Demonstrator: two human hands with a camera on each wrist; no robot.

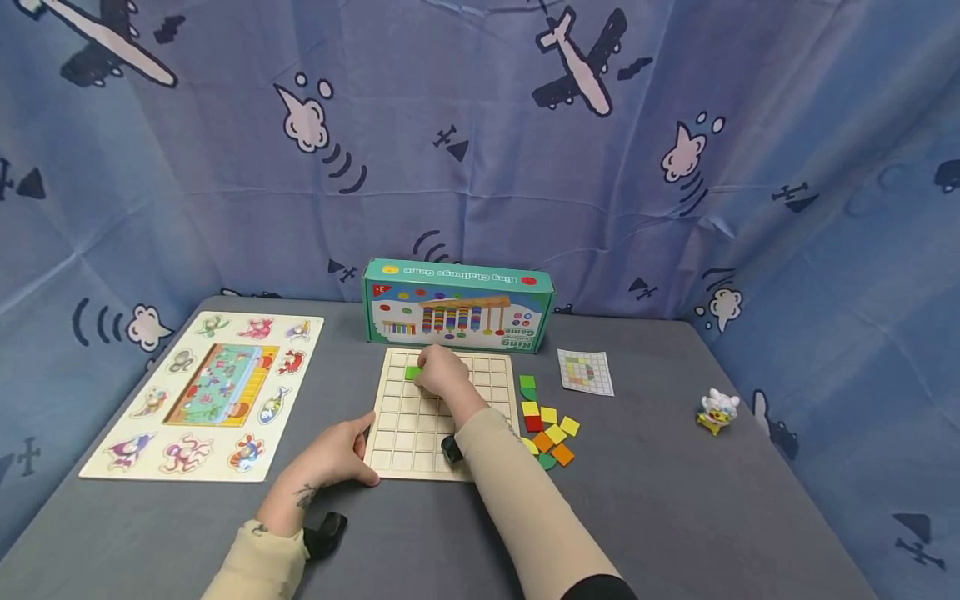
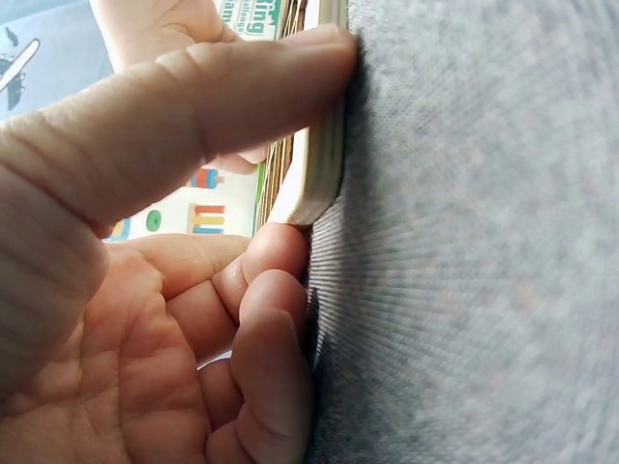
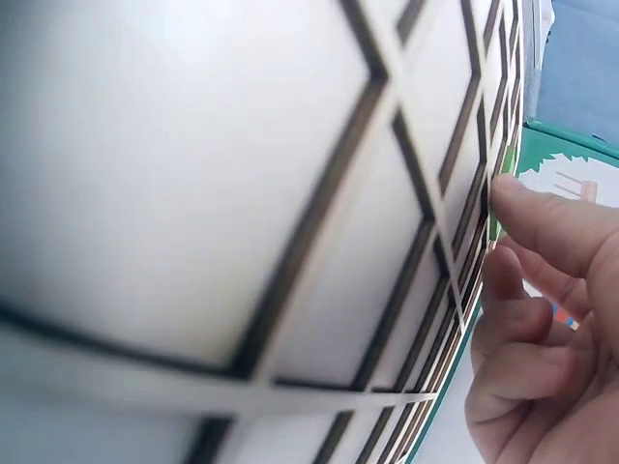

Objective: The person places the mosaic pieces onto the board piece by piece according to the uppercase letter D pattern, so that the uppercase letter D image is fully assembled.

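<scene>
A wooden grid board (image 1: pixel 402 439) lies flat on the table. My left hand (image 1: pixel 333 456) holds its near left corner, thumb (image 2: pixel 280 82) on one edge and curled fingers (image 2: pixel 276 256) against the other. Over the far rows of the grid, my right hand (image 1: pixel 447 379) pinches a small green tile (image 3: pixel 495 228) at the board's surface, thumb and fingertips close together. Just left of that hand, a green square tile (image 1: pixel 412 373) sits in a grid cell. The fingers partly hide the pinched tile.
Loose green, yellow, red and orange tiles (image 1: pixel 555 434) lie right of the board. Beyond them is a pattern card (image 1: pixel 587 372). A green game box (image 1: pixel 459 307) stands behind the board, a picture puzzle (image 1: pixel 217 467) lies left, and a small figurine (image 1: pixel 717 410) stands far right.
</scene>
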